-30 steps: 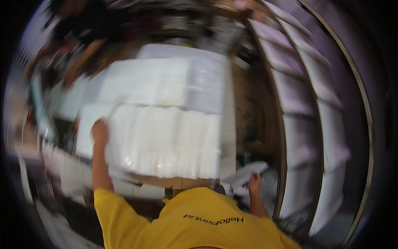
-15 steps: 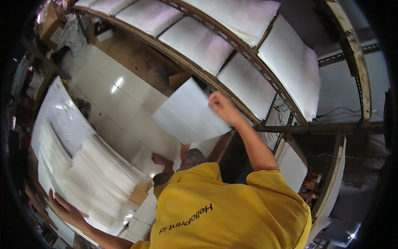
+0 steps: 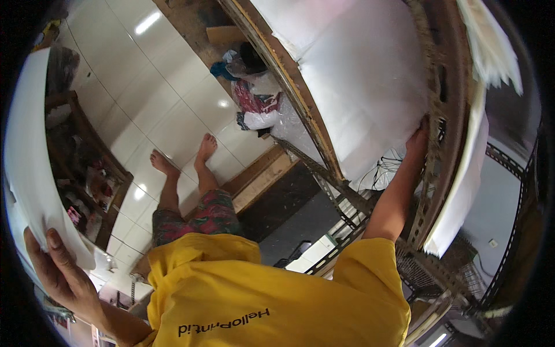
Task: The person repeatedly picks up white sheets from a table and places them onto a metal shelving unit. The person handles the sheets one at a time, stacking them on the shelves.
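Note:
My right hand (image 3: 418,139) reaches in between two shelf levels at the right, at the edge of large white sheets (image 3: 361,87) lying on the lower shelf. The upper shelf's metal beam partly covers this hand. Its fingers are hidden, so whether they grip a sheet does not show. At the far left, my left hand (image 3: 60,272) has its fingers stretched out and slightly apart. They touch the lower end of a long white sheet or stack of sheets (image 3: 29,156), which bends along the picture's rim.
The wooden shelf edge (image 3: 306,110) runs diagonally beside me, with a perforated metal beam (image 3: 442,87) above it. Plastic-wrapped goods (image 3: 257,95) sit under the shelf. Thin wires (image 3: 384,165) hang behind it. A low wooden rack (image 3: 110,202) stands left of my bare feet on white floor tiles (image 3: 139,104).
My right hand has moved from above the floor, where it held a white sheet, to the right between the shelves. My view has shifted rightward. My left hand stays by white sheets.

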The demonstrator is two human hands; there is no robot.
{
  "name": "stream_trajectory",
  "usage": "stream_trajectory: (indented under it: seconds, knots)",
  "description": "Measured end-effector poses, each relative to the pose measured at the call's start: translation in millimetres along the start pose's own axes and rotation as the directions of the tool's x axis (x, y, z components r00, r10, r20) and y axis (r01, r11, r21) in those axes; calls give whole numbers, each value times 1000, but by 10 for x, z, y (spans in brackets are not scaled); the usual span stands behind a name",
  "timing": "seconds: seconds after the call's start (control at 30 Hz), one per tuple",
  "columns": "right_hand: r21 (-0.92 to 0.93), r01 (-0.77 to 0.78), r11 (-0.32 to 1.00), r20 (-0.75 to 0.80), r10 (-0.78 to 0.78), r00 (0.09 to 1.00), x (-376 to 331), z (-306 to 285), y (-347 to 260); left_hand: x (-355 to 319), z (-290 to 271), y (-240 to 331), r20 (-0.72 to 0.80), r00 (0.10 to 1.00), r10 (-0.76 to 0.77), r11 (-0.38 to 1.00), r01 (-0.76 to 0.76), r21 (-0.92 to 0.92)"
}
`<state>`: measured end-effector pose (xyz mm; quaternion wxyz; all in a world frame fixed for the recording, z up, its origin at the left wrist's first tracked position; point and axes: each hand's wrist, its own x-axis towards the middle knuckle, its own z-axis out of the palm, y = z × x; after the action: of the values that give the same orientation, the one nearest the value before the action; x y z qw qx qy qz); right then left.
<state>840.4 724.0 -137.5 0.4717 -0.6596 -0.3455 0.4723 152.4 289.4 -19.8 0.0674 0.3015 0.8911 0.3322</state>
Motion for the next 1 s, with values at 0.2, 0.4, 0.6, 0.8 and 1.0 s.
stream_trajectory:
  seconds: [0.2, 0.4, 0.6, 0.8, 1.0]
  knots:
    - [-33, 52, 998, -273, -59, 960, 416, -31, -30, -89, 886, 263, 342, 932, 121, 974, -178, 141]
    - [-859, -7, -512, 214, -372, 903, 960, -595, 41, -255, 1573, 134, 473, 845, 250, 936, -336, 105]
    - [-707, -146, -692, 61, -265, 962, 1213, -604, -53, -543, 1753, -22, 527, 832, 173, 967, -244, 67]
    - [-728, -106, -677, 122, -280, 952, 1107, -714, -3, -620, 1823, -83, 565, 814, 134, 980, -192, 45]
    - [-825, -89, -559, 48, -226, 973, 1310, -997, 128, -642, 1825, -92, 597, 796, 97, 985, -164, 60]
